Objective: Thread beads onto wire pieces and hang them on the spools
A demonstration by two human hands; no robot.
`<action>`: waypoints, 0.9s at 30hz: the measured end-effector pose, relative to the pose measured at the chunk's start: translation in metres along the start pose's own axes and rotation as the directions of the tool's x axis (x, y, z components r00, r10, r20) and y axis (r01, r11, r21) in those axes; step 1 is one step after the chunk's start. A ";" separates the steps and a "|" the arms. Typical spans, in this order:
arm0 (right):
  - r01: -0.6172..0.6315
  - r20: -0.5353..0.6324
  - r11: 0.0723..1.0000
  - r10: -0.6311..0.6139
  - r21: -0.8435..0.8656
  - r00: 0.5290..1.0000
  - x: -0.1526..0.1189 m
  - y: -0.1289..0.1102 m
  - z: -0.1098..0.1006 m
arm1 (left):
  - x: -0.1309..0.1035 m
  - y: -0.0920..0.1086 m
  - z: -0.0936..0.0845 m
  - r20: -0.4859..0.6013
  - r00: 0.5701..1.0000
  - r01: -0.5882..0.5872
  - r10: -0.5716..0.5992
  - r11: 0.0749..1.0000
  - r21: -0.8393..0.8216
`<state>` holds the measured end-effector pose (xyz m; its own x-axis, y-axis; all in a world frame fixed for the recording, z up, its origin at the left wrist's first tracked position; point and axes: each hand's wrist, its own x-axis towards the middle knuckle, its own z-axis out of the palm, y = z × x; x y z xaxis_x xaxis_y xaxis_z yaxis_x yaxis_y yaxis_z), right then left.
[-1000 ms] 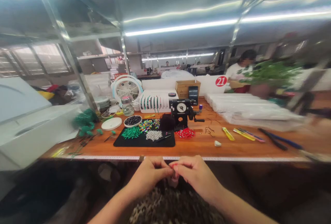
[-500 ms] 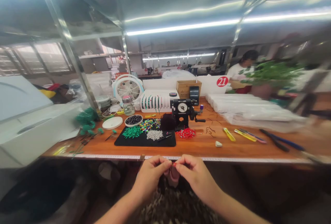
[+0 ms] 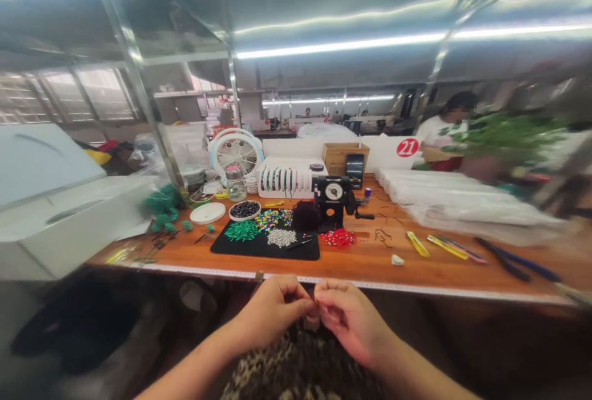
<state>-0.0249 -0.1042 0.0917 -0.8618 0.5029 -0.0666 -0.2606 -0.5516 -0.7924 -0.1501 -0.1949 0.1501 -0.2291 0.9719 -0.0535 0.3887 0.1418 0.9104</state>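
Just below the table's front edge, my left hand [image 3: 283, 307] and my right hand [image 3: 349, 317] meet fingertip to fingertip. Both are closed in a pinch. A tiny reddish bit shows where the fingertips come together, too small to name. Beyond them on the table lies a black mat [image 3: 259, 251] with green tube-like pieces [image 3: 242, 230], small silvery pieces [image 3: 282, 238] and multicoloured beads [image 3: 272, 219]. Right of the mat is a pile of small red pieces [image 3: 338, 238]. A black hand-cranked device with a dial [image 3: 333, 193] stands behind that pile.
A dish of black beads [image 3: 245, 210] and a white lid [image 3: 208, 213] are left of the mat. Spools [image 3: 284, 181] and a fan [image 3: 237, 156] stand behind. Yellow cutters [image 3: 417, 244], pliers [image 3: 502, 258] and plastic-wrapped rolls [image 3: 462, 203] lie right. A co-worker [image 3: 446, 126] sits beyond.
My right hand has turned, showing more of its curled fingers, and both hands are closer together. The bright red bit between them is less visible. The view has shifted slightly left.
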 end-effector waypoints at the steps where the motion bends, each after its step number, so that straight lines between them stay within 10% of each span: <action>1: -0.008 0.011 0.999 0.009 -0.032 1.000 0.001 -0.002 0.001 | -0.001 -0.001 -0.003 0.008 1.000 -0.009 0.009 1.000 -0.013; 5: 0.013 0.044 0.854 0.011 -0.520 0.999 0.017 -0.024 -0.002 | -0.003 -0.013 -0.016 -0.042 0.998 0.035 -0.044 0.979 -0.203; 9: 0.131 0.136 -0.039 -0.311 -0.991 0.941 0.058 -0.057 -0.014 | -0.004 -0.032 -0.029 -0.156 0.979 0.064 -0.134 0.919 -0.389; 11: 0.091 0.177 -0.258 -0.335 -0.962 0.925 0.083 -0.066 -0.019 | -0.004 -0.038 -0.031 -0.170 0.976 0.054 -0.137 0.906 -0.419; 19: 0.120 0.214 -0.454 -0.162 -0.883 0.963 0.135 -0.056 -0.016 | -0.012 -0.039 -0.039 -0.248 0.958 0.037 -0.145 0.918 -0.396; 27: 0.102 0.156 -0.258 -0.197 -0.961 0.968 0.149 -0.058 -0.024 | 0.002 -0.020 -0.048 -0.257 0.944 0.084 -0.208 0.902 -0.423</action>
<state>-0.1279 0.0186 0.1131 -0.8505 0.4920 0.1860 0.3975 0.8328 -0.3852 -0.2017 -0.2048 0.1514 -0.5269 0.8392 -0.1344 -0.0457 0.1299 0.9905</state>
